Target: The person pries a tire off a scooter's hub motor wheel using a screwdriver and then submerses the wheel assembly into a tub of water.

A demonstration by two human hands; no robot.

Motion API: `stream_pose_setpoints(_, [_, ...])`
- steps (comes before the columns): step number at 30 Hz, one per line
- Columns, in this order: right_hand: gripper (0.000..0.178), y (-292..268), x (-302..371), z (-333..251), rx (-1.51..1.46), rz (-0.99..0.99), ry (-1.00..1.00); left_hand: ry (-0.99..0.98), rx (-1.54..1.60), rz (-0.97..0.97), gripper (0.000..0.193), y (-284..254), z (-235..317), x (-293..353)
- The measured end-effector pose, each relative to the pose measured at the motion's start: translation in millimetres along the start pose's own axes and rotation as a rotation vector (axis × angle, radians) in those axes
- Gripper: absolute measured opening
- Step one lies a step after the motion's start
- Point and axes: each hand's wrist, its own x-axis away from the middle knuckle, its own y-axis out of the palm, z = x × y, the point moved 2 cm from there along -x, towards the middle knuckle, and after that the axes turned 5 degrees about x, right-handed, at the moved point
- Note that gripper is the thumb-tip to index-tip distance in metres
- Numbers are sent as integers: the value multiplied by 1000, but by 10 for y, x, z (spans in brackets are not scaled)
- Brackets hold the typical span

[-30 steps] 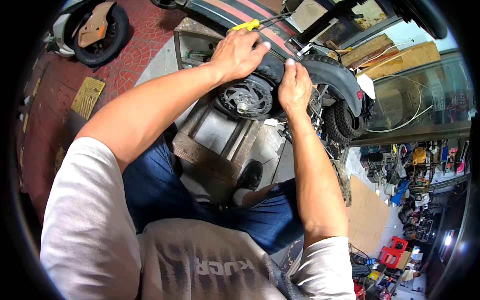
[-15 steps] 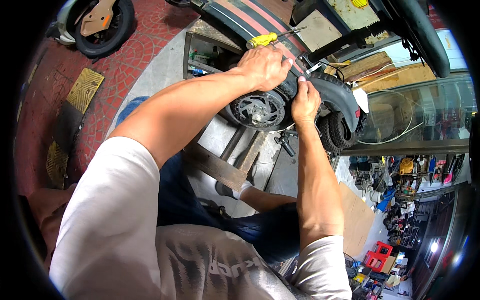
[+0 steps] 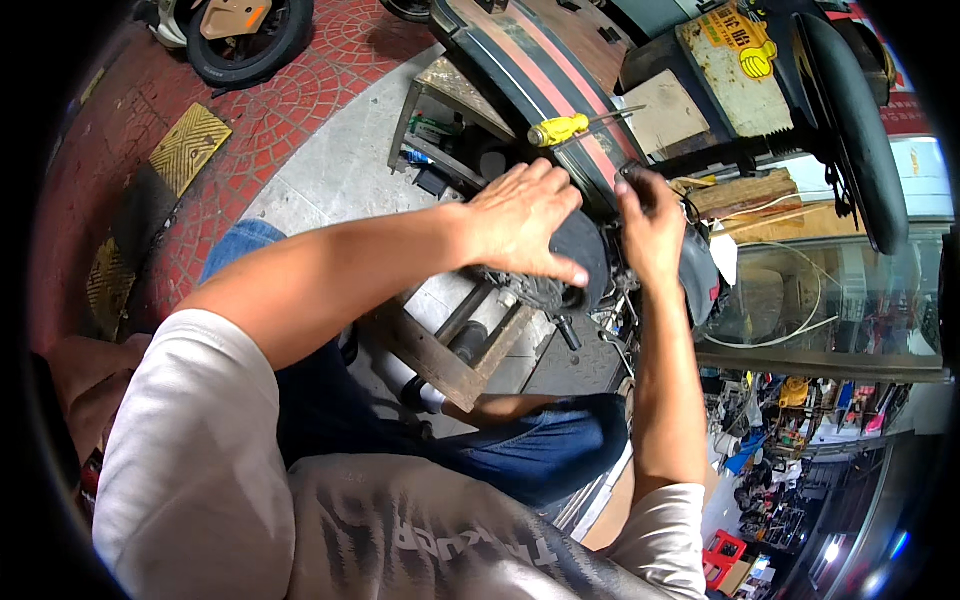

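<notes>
Straight to the head view, and to the black wheel [image 3: 580, 245], close beside the striped scooter deck [image 3: 540, 78], above a low stand [image 3: 425, 360]. Apparently mid-job, with 1 yellow-handled screwdriver [image 3: 558, 130] lying loose across that deck, ungripped. Hard to call what is done or left: cannot tell how well the wheel is seated, with so much of it covered and shadowed. In close, to the left hand [image 3: 520, 220]: spread wide, with thumb out over the wheel, gripping nothing visible; cannot tell how firmly pressed. Across to the right hand [image 3: 655, 228]: curled, with thumb and forefinger near the deck's edge, just right of the wheel; cannot tell whether pinching anything. Beyond that wrist, the dark mudguard [image 3: 702, 285].
</notes>
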Motion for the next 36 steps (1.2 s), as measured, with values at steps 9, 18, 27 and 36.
stream_pose_setpoints(9, [59, 759, -945, -454, 526, -450, -515, 141, -97, 26, 78, 64, 59, 107])
stream_pose_setpoints(18, [48, -75, -705, -841, 369, 39, -710, 139, -85, 30, 76, 92, 65, 205])
stream_pose_setpoints(27, [27, -2368, 641, -377, -939, 880, -240, 215, -122, 50, 84, 48, 185, 429])
stream_pose_setpoints(36, [51, -2004, 537, 1110, -1579, 671, 302, 257, 32, 118, 88, 107, 230, 589])
